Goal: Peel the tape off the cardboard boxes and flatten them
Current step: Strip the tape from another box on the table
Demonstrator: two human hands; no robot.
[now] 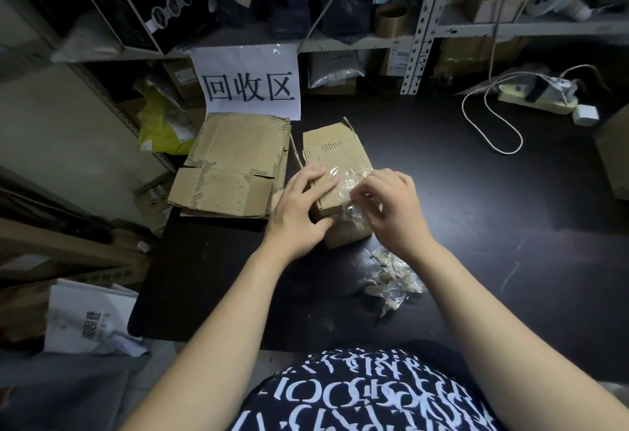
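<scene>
The job looks partly done. A stack of flattened cardboard [235,165] lies on the left of the table [459,192], just below a paper sign [250,79]. Its faces show torn strips where tape has come away, so I take those pieces as finished. A loose heap of crumpled clear tape scraps [391,280] sits on the table close to the person's right forearm, which fits that reading.

What is left, as far as can be seen, is the one box [335,148] in hand. It stands just right of the flat stack, not yet folded down, with a flap up at its far end. Its far top face already looks rough and bare. A band of shiny clear tape [350,180] clings to the middle and near part, so the peeling here seems about half finished. Flattening has not yet begun. Whether other boxes wait elsewhere cannot be told.

The left grip [299,207] lies on the near-left part of the box top, fingers fairly straight and spread over the cardboard. The thumb rests against the side, and the hand presses the box down onto the table. The right grip [391,209] is at the box's right edge, fingers curled, pinching a wrinkled, lifted end of the tape. That lifted tape is between the two, touching the right fingertips and just beside the left ones.
</scene>
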